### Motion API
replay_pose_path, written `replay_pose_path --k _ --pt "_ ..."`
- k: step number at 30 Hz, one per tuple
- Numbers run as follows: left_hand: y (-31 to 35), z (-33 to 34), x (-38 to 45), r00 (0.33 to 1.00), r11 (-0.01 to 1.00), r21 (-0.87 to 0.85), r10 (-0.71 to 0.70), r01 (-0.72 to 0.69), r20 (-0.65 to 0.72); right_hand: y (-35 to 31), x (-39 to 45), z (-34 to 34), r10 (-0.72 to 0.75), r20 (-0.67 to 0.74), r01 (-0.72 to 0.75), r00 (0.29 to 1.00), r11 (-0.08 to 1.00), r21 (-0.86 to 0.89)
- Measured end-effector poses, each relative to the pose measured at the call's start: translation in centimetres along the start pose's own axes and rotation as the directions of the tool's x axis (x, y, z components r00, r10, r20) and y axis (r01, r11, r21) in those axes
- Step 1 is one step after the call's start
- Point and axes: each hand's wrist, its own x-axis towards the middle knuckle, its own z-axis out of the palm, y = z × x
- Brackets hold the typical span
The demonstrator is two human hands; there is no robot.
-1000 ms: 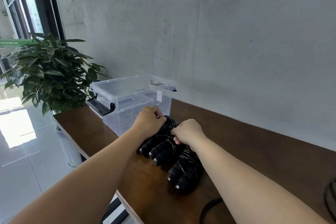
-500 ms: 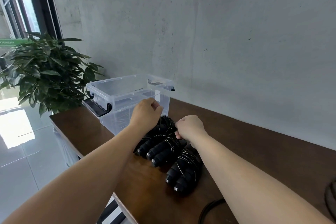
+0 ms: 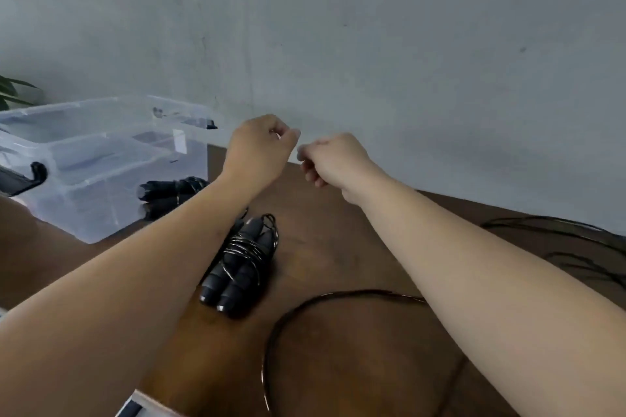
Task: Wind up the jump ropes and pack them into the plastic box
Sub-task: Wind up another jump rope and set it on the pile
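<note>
Tabletop point(image 3: 338, 247): dark brown wood, smooth. Plastic box point(image 3: 101, 159): clear, rectangular, open, at left. Loose jump rope point(image 3: 305, 301): thin black cord, curved, near front edge; likely to snag or tangle if dragged. Wound jump ropes point(image 3: 240, 264): black ribbed handles, wire-wrapped, outside box. Left hand point(image 3: 259, 149), right hand point(image 3: 333, 159): raised, fingers curled, apparently empty.

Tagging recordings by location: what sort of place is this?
Probably an office or studio corner, not a gym: a brown wooden table against a bare grey concrete wall, with a potted plant at the left edge.
</note>
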Motion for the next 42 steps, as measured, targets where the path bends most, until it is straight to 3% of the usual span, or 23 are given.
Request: replay_pose_path --k 8,11,15,18,22,25,27,30,36,38,40,42 --pt "10.3 10.2 -2.8 0.935 0.945 -0.326 0.127 -0.013 0.331 1.7 -6.5 -16.7 0.029 -0.309 -0.063 0.951 0.993 -0.102" --pt "14.0 13.6 -5.0 0.859 0.913 -0.408 0.224 -0.019 0.460 3.1 -10.0 -22.2 0.086 -0.431 -0.134 0.898 0.988 -0.082" --pt "17.9 18.1 -8.2 0.710 0.912 -0.406 0.329 -0.066 0.623 5.5 -14.7 -27.9 0.152 -0.547 -0.203 0.823 0.979 -0.034" --pt "20.0 20.8 -10.7 0.589 0.925 -0.365 0.354 -0.106 0.727 7.5 -18.0 -31.1 0.202 -0.591 -0.260 0.781 0.965 -0.014" --pt "22.7 23.6 -13.6 0.518 0.949 -0.239 0.314 -0.207 0.796 10.3 -20.8 -34.4 0.282 -0.562 -0.359 0.778 0.933 -0.029" --pt "23.7 26.0 -14.8 0.470 0.921 0.021 0.179 -0.390 0.865 12.9 -21.5 -35.8 0.328 -0.489 -0.434 0.808 0.893 -0.119" --pt "23.3 27.9 -15.1 0.472 0.899 0.174 0.041 -0.402 0.881 15.0 -21.6 -36.2 0.335 -0.425 -0.464 0.841 0.851 -0.248" --pt "22.4 29.4 -15.3 0.509 0.904 0.296 -0.106 -0.309 0.855 17.6 -20.9 -35.9 0.334 -0.321 -0.452 0.886 0.776 -0.440" --pt "21.5 31.1 -16.8 0.490 0.917 0.393 -0.315 -0.063 0.813 21.2 -18.5 -34.6 0.466 -0.253 -0.529 0.848 0.706 -0.471" --pt "21.4 31.3 -17.1 0.524 0.918 0.396 -0.333 -0.009 0.784 21.9 -17.8 -33.8 0.529 -0.223 -0.569 0.819 0.695 -0.440" --pt "21.1 31.3 -17.1 0.563 0.933 0.335 -0.348 0.132 0.749 22.4 -17.4 -33.2 0.557 -0.218 -0.596 0.802 0.714 -0.368" --pt "21.1 30.8 -16.7 0.532 0.922 0.196 -0.357 0.334 0.768 22.9 -17.1 -33.0 0.569 -0.229 -0.610 0.790 0.768 -0.196"
